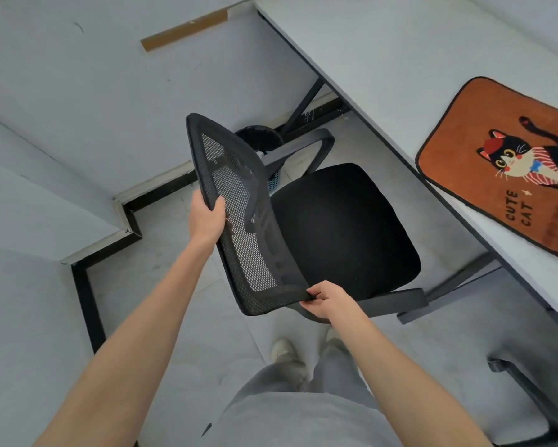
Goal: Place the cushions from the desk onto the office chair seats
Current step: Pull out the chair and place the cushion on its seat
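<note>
Both hands on the mesh backrest (235, 214) of the black office chair (342, 233), standing behind it. Left hand (206, 217) clamped on the backrest's upper edge, thumb over the front of the mesh, remaining fingers hidden behind the frame. Right hand (327, 300) pinching the backrest's lower corner nearest the camera, fingers (316, 290) curled narrowly round the rim. Two-point hold at opposite ends of the backrest, likely for steering or swivelling the chair so its seat faces the surface. Seat pad bare and open, nothing lying on it, armrests (306, 146) flanking it. Orange cat-print cushion (503, 166), lettered "CUTE CAT", lying flat on the grey surface (384, 59) to the right of the chair, near the surface's front edge, well apart from both hands and not yet picked up. Black wastebasket (260, 137) on the floor beyond the chair, partly masked by the backrest. Part of a second chair's base (529, 391) showing right of the first chair, under the surface. Step in hand, by appearance: positioning the chair, with the cushion transfer not yet begun; next move probably calling for one hand to let go and reach right across to the cushion.
</note>
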The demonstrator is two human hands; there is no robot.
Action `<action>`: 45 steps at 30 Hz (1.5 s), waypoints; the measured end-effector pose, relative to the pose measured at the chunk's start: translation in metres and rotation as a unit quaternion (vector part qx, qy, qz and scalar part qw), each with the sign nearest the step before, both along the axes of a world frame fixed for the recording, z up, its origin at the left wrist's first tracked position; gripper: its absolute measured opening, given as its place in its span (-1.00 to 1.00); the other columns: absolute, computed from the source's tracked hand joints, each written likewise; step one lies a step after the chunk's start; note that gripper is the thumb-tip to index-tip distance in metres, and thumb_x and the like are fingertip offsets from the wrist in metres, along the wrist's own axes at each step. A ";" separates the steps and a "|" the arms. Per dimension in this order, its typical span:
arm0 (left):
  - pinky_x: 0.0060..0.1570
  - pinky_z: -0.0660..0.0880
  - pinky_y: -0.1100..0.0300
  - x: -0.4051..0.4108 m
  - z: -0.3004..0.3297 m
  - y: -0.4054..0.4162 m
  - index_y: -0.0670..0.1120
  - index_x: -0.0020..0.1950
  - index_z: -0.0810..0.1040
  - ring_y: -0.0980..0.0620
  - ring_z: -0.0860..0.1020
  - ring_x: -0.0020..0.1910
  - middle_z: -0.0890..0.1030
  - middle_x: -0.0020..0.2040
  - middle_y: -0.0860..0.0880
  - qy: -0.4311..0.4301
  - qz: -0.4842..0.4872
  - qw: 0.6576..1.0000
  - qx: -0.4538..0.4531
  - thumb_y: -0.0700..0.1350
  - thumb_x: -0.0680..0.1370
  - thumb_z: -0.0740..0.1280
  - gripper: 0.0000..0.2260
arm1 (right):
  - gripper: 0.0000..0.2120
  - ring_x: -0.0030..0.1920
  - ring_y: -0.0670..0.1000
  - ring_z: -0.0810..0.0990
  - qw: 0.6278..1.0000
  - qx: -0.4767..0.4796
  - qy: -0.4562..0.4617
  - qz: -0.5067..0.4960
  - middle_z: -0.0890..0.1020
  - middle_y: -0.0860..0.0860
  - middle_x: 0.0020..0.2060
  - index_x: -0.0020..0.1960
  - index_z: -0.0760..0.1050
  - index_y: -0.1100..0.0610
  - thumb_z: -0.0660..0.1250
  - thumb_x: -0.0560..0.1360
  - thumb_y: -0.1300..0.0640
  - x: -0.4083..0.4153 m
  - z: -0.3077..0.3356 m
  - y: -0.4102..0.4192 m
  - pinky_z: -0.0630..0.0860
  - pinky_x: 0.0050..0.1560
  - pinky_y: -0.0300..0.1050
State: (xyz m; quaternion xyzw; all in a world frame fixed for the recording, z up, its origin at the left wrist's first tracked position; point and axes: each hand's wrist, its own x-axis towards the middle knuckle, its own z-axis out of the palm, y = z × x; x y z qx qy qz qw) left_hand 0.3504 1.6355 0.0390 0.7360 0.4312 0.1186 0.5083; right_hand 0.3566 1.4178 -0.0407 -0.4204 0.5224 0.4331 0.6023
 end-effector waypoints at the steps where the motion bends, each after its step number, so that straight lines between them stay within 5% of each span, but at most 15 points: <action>1: 0.16 0.47 0.00 -0.004 0.001 0.005 -0.14 0.32 0.31 -0.06 0.51 0.02 0.46 0.05 -0.02 -0.001 0.006 1.000 0.006 -0.15 0.56 0.19 -0.67 | -0.63 0.33 0.23 0.38 1.000 0.002 0.001 0.009 0.37 0.26 0.34 0.31 0.25 0.45 0.07 0.51 0.46 -0.004 -0.001 0.005 0.35 0.29 0.04; 4: 0.03 0.45 0.11 -0.015 0.006 0.016 -0.07 0.40 0.19 0.05 0.49 -0.19 0.44 0.04 0.03 0.001 0.030 0.999 0.034 -0.16 0.56 0.20 -0.58 | -0.64 0.31 0.25 0.39 0.999 0.004 -0.010 0.038 0.38 0.28 0.33 0.29 0.27 0.45 0.07 0.50 0.48 -0.013 -0.002 0.021 0.37 0.28 0.08; 8: -0.15 0.32 0.33 -0.029 0.010 0.033 -0.04 0.41 0.20 0.11 0.47 -0.21 0.46 0.04 0.02 0.005 0.050 0.996 0.068 -0.18 0.56 0.19 -0.57 | -0.67 0.29 0.24 0.42 0.994 -0.003 -0.049 0.100 0.43 0.25 0.20 0.24 0.32 0.43 0.13 0.48 0.46 -0.022 -0.014 0.041 0.41 0.27 0.07; 13: 0.27 0.39 0.05 -0.034 0.011 0.059 0.01 0.44 0.16 -0.07 0.46 0.23 0.43 0.34 -0.08 0.033 0.032 0.997 0.058 -0.12 0.56 0.21 -0.53 | -0.61 0.23 0.16 0.49 0.966 0.083 -0.129 0.209 0.45 0.27 0.20 -0.13 0.40 0.27 0.45 0.11 0.19 -0.033 -0.083 0.056 0.52 0.20 0.00; 16: 0.09 0.45 0.28 -0.035 0.013 0.059 -0.02 0.47 0.11 -0.02 0.50 0.11 0.43 0.29 -0.07 0.041 0.029 0.998 0.049 -0.16 0.55 0.21 -0.49 | -0.52 0.29 0.21 0.44 0.962 0.099 -0.114 0.228 0.41 0.28 0.28 -0.21 0.40 0.14 0.46 -0.09 0.10 -0.034 -0.098 0.061 0.48 0.26 0.03; 18: 0.06 0.44 0.27 -0.038 0.014 0.051 -0.10 0.46 0.11 -0.05 0.49 0.11 0.43 0.24 -0.10 0.061 0.035 0.994 0.084 -0.17 0.51 0.24 -0.45 | -0.67 0.32 0.23 0.40 0.957 0.105 -0.124 0.241 0.40 0.25 0.27 -0.21 0.39 0.13 0.42 0.08 0.16 -0.032 -0.086 0.063 0.45 0.28 0.04; 20: 0.25 0.35 0.08 -0.044 0.013 0.039 -0.17 0.43 0.17 -0.14 0.38 0.27 0.40 0.29 -0.19 0.089 0.012 0.977 0.193 -0.17 0.48 0.27 -0.45 | -0.74 0.33 0.25 0.38 0.964 0.068 -0.134 0.221 0.42 0.22 0.21 -0.08 0.41 0.28 0.38 0.27 0.25 -0.037 -0.029 0.064 0.39 0.34 0.04; 23: 0.34 0.20 0.20 -0.042 0.022 0.002 -0.20 0.37 0.30 -0.10 0.33 0.34 0.41 0.32 -0.17 0.021 -0.047 0.950 0.308 -0.21 0.51 0.23 -0.57 | -0.74 0.32 0.27 0.40 0.985 0.070 -0.077 0.141 0.42 0.28 0.17 0.22 0.28 0.35 0.11 0.53 0.36 -0.033 -0.011 0.058 0.39 0.31 0.05; 28: 0.21 0.43 0.20 -0.015 0.011 -0.072 -0.15 0.25 0.48 0.02 0.53 0.17 0.59 0.18 -0.10 -0.007 -0.199 0.970 0.137 -0.21 0.55 0.22 -0.72 | -0.65 0.31 0.21 0.42 0.963 0.023 -0.138 0.232 0.38 0.25 0.34 0.33 0.31 0.30 0.16 0.56 0.27 0.007 0.015 0.009 0.44 0.21 -0.05; 31: 0.19 0.43 0.21 0.002 -0.006 -0.105 -0.12 0.21 0.51 0.03 0.56 0.12 0.64 0.10 -0.08 0.034 -0.198 0.979 0.038 -0.20 0.54 0.22 -0.75 | -0.63 0.28 0.19 0.47 0.960 0.066 -0.218 0.163 0.43 0.22 0.32 0.37 0.29 0.30 0.11 0.59 0.23 0.047 0.026 -0.046 0.43 0.21 -0.04; 34: 0.20 0.48 0.03 0.024 -0.018 -0.135 -0.09 0.13 0.55 0.00 0.60 0.06 0.64 -0.04 -0.01 0.063 -0.208 0.976 -0.026 -0.21 0.53 0.22 -0.79 | -0.68 0.14 0.16 0.55 0.951 0.035 -0.297 0.082 0.50 0.23 0.23 0.31 0.35 0.30 0.11 0.58 0.26 0.084 0.036 -0.114 0.48 0.16 -0.08; 38: 0.16 0.50 0.03 0.071 -0.030 -0.178 -0.07 0.05 0.55 0.03 0.61 -0.01 0.64 -0.08 -0.02 0.076 -0.229 0.970 -0.026 -0.22 0.54 0.21 -0.82 | -0.76 -0.03 0.09 0.60 0.926 -0.066 -0.365 0.064 0.56 0.25 0.08 0.16 0.43 0.29 0.09 0.54 0.36 0.131 0.039 -0.213 0.50 0.09 -0.12; 45: 0.14 0.49 0.09 0.204 -0.026 -0.271 -0.09 0.16 0.51 0.02 0.56 0.10 0.63 0.07 -0.04 0.062 -0.247 0.967 0.000 -0.24 0.54 0.18 -0.75 | -0.81 -0.06 0.05 0.62 0.873 -0.207 -0.434 0.080 0.60 0.14 -0.06 0.07 0.46 0.24 0.10 0.56 0.30 0.258 0.063 -0.348 0.57 -0.03 -0.23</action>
